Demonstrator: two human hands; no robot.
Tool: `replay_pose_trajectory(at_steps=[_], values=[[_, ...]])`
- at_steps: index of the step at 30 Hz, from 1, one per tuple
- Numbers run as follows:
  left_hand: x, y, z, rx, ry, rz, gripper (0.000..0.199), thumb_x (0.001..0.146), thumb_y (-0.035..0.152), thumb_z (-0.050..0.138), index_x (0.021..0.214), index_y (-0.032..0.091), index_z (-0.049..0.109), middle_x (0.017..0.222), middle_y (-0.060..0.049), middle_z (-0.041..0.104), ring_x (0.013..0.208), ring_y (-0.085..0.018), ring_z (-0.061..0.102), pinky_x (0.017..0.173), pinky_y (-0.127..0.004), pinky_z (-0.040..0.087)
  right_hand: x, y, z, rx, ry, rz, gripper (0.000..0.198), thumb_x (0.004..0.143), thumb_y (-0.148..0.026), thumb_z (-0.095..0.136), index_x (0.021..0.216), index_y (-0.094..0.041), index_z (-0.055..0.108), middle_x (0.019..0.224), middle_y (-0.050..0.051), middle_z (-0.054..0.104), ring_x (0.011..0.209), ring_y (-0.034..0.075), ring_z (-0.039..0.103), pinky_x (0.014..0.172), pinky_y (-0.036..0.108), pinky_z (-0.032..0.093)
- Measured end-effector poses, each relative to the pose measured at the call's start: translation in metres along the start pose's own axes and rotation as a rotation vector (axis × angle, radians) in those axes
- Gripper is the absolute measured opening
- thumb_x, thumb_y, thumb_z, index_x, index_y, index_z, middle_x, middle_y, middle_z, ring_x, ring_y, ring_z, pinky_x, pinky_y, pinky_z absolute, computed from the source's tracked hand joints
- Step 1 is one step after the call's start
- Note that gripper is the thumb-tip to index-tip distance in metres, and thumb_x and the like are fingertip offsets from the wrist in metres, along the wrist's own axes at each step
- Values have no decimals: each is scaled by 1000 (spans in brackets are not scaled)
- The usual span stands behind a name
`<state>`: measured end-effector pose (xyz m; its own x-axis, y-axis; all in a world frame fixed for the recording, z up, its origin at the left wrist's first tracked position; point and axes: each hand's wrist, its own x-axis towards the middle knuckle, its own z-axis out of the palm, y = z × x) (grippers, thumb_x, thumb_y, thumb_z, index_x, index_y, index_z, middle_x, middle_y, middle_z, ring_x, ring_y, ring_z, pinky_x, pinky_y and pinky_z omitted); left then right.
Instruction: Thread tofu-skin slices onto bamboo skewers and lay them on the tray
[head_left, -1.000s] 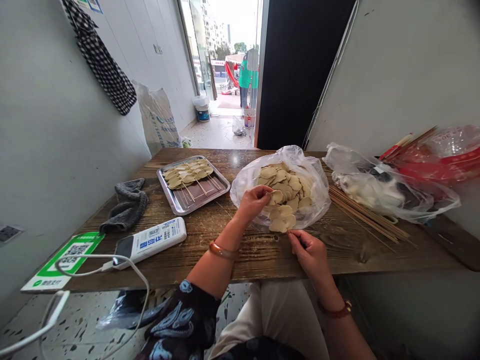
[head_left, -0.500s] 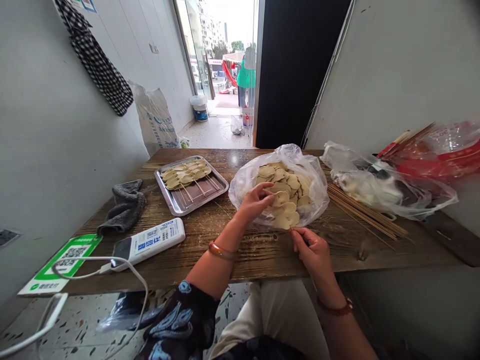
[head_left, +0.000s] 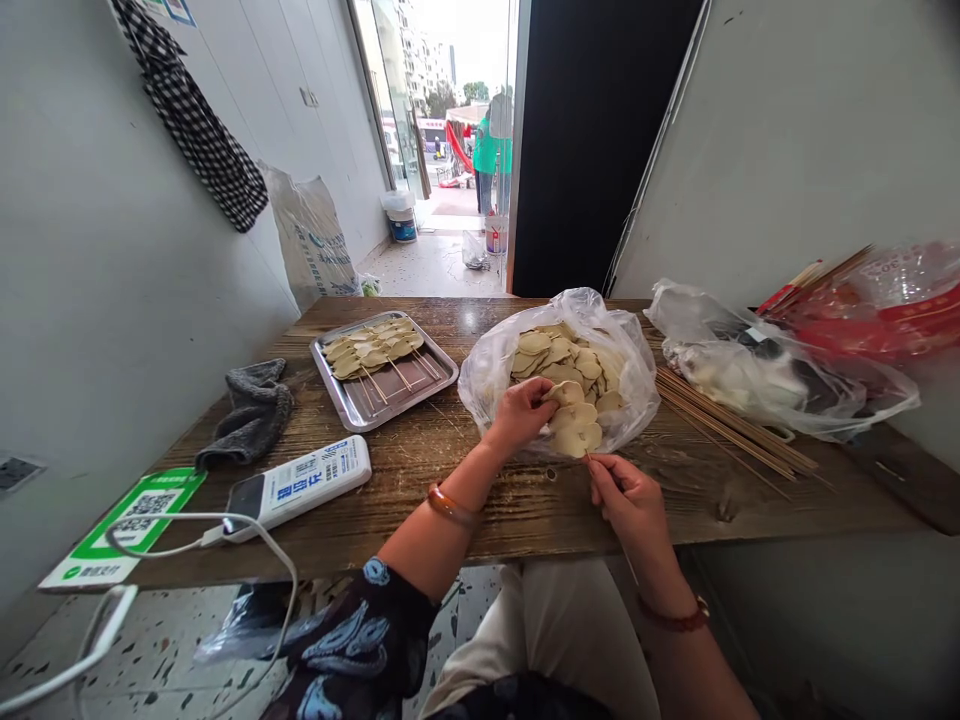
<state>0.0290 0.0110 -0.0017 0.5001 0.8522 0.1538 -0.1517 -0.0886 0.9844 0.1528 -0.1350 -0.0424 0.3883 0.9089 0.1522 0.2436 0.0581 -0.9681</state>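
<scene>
Left hand pulled back from slice pile, now pinching pale slice inside plastic bag. Right hand clenched on skewer, axis toward 11 o'clock; slice at 11 o'clock from tip.

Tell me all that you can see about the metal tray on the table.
The metal tray is a shallow rectangular pan of shiny steel with a raised rim and rounded corners. It lies flat on the wooden table, turned at an angle, left of the plastic bag. Its far half holds skewered pale slices, whose thin sticks run across the bare near half. Neither hand touches it.
</scene>
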Motion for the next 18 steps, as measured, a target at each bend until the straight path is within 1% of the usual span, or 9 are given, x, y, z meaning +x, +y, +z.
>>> replay_pose_trajectory(at_steps=[1,3,7,9,13,15,18], values=[[0,1,0,27,7,13,24,65,31,75,77,15,62,68,2,56,63,-8,47,56,-20,35,0,-1,0,11,4,9,36,88,-46,56,96,-14,69,50,-5,48,41,8,40,39,20,30],[-1,3,0,-9,-17,-12,28,65,34,75,78,14,62,68,2,56,62,-8,46,55,-19,34,-1,-3,0,29,13,26,36,88,-46,56,96,-14,69,51,-5,49,40,8,40,39,21,31],[-5,7,1,-242,-94,-136,38,66,44,76,84,13,65,65,2,53,56,-6,44,51,-19,32,-3,-3,0,9,3,11,36,88,-46,55,97,-15,70,50,-5,49,40,9,41,39,21,32],[-7,7,2,-349,-114,-165,40,66,46,76,87,13,66,67,1,55,56,-6,46,52,-19,36,-2,-2,-1,-16,-5,-7,35,89,-46,54,97,-15,70,50,-5,49,41,9,41,39,21,32],[-10,3,8,-493,-166,-243,41,63,42,80,89,12,69,75,-4,64,64,-10,56,60,-23,45,-1,0,0,-53,-14,-37,34,89,-44,54,95,-16,71,51,-5,49,42,9,42,40,20,32],[-10,2,9,-529,-153,-268,41,60,39,83,88,12,69,76,-5,66,65,-12,59,63,-25,48,-1,1,1,-62,-16,-33,33,89,-44,54,95,-16,71,51,-5,49,42,8,42,41,20,32],[-7,3,5,-553,-76,-249,39,57,35,85,84,11,69,74,-5,67,65,-12,61,65,-26,50,0,1,3,-85,-29,-27,33,88,-43,55,96,-16,71,52,-4,50,43,9,43,41,20,32]])
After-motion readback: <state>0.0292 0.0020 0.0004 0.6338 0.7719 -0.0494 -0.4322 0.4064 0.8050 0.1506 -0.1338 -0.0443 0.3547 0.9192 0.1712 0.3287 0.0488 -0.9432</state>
